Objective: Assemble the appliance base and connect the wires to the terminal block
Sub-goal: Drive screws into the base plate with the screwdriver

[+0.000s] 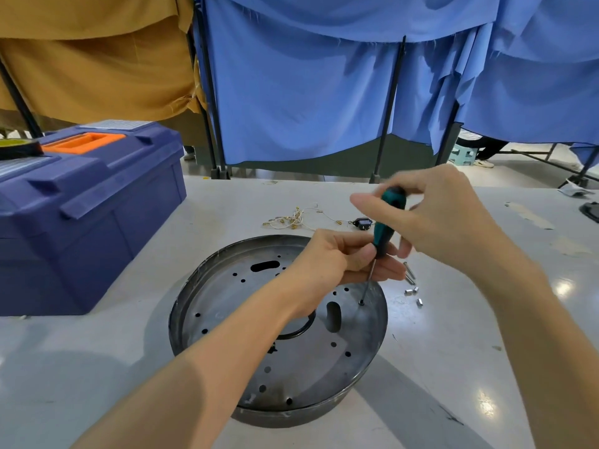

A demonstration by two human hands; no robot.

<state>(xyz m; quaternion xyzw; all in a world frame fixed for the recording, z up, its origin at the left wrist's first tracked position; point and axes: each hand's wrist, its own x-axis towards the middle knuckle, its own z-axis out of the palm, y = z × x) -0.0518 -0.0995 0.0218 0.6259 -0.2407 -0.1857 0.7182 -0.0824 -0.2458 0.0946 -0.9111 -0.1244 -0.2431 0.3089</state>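
Note:
A round dark metal appliance base (227,306) with many holes and slots lies on the white table. A green-and-black screwdriver (384,228) stands nearly upright, its tip on a screw (361,302) near the base's right rim. My right hand (431,215) grips the handle from above. My left hand (340,257) pinches the lower handle and shaft. A bundle of thin pale wires (293,219) with brass terminals lies behind the base, beside a small black terminal block (360,223).
A big blue toolbox (81,205) with an orange handle stands at the left. Small metal spacers and screws (412,288) lie right of the base. Blue and ochre curtains hang behind the table's far edge.

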